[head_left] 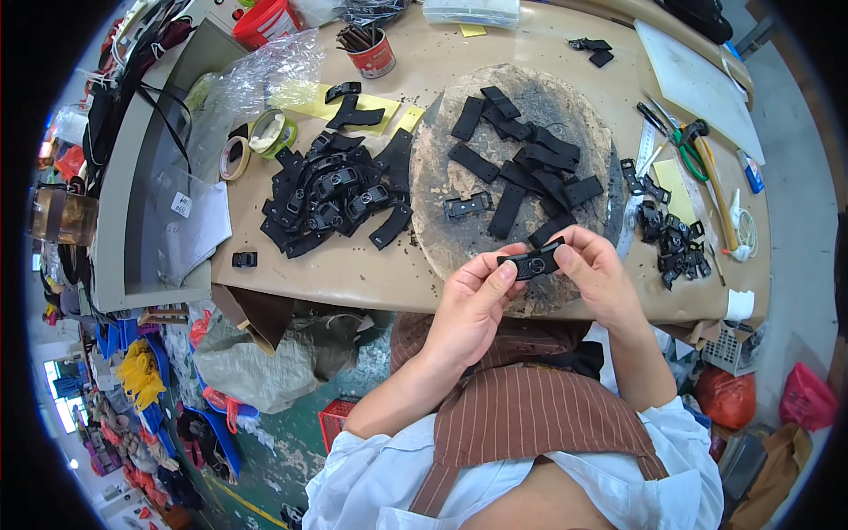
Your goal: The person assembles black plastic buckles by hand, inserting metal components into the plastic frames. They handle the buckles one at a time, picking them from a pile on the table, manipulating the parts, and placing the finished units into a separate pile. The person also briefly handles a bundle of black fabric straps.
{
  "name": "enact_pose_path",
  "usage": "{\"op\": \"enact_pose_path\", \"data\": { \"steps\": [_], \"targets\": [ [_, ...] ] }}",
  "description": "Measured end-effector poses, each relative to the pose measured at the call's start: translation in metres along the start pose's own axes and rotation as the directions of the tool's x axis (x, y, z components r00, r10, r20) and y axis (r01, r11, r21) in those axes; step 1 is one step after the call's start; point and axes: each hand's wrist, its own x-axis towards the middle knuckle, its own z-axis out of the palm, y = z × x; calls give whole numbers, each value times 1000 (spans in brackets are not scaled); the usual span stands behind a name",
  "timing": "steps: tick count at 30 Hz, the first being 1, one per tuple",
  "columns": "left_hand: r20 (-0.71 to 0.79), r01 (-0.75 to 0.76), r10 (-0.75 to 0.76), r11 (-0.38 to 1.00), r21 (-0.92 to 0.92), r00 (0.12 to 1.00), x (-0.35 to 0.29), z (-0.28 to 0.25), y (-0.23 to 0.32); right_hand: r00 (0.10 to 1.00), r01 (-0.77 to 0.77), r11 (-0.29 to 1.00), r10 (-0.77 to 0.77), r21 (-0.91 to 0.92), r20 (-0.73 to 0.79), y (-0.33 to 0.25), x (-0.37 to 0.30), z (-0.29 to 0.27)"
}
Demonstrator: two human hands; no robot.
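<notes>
Between both hands, over the near edge of a round worn block (435, 190), is a short black strap with a plastic buckle (535, 264). My left hand (477, 305) pinches its left end, thumb on top. The right end is gripped between the thumb and fingers of my right hand (602, 274). Several flat black strap pieces (506, 210) lie overlapping on the block, with a loose black buckle (468, 205) at their left. Left of the block is a heap of black straps with buckles (337, 183). Loose black buckles (673, 237) form a smaller pile to the right.
A red tin (374, 62) of dark rods, an open green can (281, 140) and a tape roll (233, 159) stand at the left back. On the right lie green-handled pliers (694, 166), a wooden-handled hammer (723, 208) and a white board (698, 84). A grey box wall (137, 177) borders the left.
</notes>
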Motion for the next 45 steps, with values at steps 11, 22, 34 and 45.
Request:
{"op": "enact_pose_path", "data": {
  "steps": [11,22,34,45],
  "targets": [
    [50,191,-185,950,-249,982,-1,-16,4,982,174,983,-178,57,70,10,-3,9],
    [-117,-336,489,736,588,864,22,-83,116,981,172,877,-196,-448,-6,13,4,-23],
    [430,-191,546,-440,877,719,58,-36,45,941,338,701,-274,-628,200,5,-1,7],
    [104,-266,257,754,600,961,11,-9,42,867,498,682,-402,-535,294,5,5,18]
  ]
}}
